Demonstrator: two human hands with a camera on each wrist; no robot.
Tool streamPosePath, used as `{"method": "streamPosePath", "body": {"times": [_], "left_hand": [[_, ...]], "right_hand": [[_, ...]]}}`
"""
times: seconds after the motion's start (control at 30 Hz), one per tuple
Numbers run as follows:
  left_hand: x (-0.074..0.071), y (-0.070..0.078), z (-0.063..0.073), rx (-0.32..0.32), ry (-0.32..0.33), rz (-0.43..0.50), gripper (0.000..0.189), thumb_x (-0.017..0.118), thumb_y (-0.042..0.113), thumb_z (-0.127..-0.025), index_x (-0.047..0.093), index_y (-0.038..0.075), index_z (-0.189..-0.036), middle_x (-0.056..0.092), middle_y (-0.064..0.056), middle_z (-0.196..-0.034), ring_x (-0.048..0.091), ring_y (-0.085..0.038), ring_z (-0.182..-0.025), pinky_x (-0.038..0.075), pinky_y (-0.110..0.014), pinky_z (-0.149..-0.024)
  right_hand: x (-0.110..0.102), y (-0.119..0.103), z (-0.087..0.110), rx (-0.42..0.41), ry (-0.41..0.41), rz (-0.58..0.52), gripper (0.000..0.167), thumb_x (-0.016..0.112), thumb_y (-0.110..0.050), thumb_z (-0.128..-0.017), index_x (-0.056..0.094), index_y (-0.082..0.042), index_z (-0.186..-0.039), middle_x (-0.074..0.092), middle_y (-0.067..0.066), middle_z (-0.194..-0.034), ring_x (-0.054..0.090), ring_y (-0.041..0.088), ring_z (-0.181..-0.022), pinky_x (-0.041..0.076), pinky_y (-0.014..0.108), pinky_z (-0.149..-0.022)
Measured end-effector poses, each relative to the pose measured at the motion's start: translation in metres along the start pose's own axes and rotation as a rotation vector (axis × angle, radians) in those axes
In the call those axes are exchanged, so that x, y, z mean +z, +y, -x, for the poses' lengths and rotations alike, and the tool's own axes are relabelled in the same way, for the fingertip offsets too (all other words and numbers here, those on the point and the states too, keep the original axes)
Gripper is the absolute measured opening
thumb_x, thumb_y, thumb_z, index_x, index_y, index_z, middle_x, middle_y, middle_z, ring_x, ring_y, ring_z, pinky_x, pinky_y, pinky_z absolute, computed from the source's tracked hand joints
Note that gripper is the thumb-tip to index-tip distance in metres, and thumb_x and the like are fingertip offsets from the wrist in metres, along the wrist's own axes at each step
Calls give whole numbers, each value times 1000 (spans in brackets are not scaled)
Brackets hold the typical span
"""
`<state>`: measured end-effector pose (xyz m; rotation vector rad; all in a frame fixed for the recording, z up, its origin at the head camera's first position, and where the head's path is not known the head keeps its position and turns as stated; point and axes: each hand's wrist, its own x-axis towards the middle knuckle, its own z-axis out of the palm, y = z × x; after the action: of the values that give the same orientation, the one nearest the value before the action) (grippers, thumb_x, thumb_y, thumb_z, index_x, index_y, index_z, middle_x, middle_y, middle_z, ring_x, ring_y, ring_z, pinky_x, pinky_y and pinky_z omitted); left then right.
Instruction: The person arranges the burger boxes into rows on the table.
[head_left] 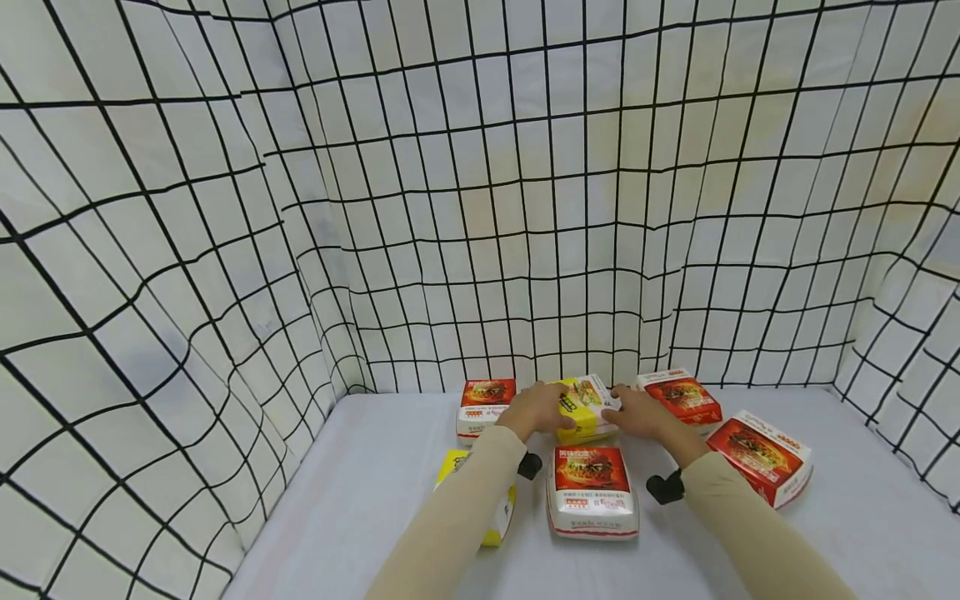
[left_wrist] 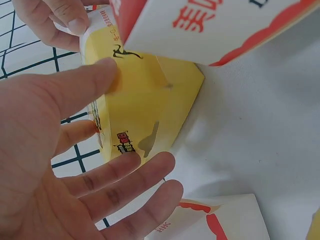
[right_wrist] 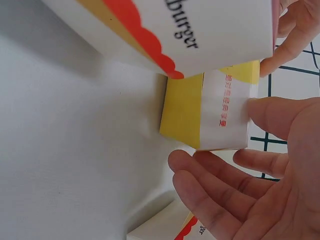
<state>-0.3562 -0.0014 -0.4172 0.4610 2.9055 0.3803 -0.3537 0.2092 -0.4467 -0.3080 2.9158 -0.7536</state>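
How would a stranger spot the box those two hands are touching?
Follow the white tabletop to the black-gridded white wall. There, between the bare left hand and right hand, is the yellow-and-white cardboard box. Its flanking neighbours are red-and-white cardboard boxes.

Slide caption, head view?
Left grip and right grip hold a yellow box beyond a red-and-white box.

Front box (head_left: 592,492) on table (head_left: 330,508) — second box (head_left: 585,405) behind, then netting (head_left: 618,171).

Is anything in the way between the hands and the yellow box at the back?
Nothing that I can see: the left hand and right hand both touch the yellow box. A red-and-white box sits in front, but not between them.
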Motion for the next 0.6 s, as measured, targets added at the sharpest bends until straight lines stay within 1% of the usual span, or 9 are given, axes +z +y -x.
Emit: {"method": "streamPosePath", "body": {"times": [0.2,0.37,0.5,0.6], "left_hand": [[2,-2,0,37,25,-29,59,73,39,-95,54,26,-149,61,-5,-144,60,-29,-130,51,-46,-103],[1,-2,0,53,39,-41,54,73,33,-95,57,26,-146,64,-3,-142,61,-28,-128,53,-45,-100],[-1,-3,0,58,49,-40,51,71,30,-96,57,26,-146,64,-4,-142,61,-29,-128,54,-46,-97],[-2,-3,0,67,62,-34,49,67,27,-98,57,26,-146,64,-4,-141,62,-29,-127,56,-45,-93]], "right_hand": [[-1,-3,3,-13,3,17,55,64,-28,-99,48,8,-138,69,22,-113,65,30,-99,54,47,-83],[-5,-7,5,12,-21,0,59,64,-28,-100,45,7,-143,69,20,-111,65,26,-91,53,42,-76],[-10,-8,2,0,-13,-21,59,63,-25,-100,42,9,-143,67,25,-114,65,29,-94,54,45,-79],[-13,-8,-3,-46,12,-14,59,63,-22,-100,41,12,-142,62,31,-121,63,39,-107,53,53,-89]]}}
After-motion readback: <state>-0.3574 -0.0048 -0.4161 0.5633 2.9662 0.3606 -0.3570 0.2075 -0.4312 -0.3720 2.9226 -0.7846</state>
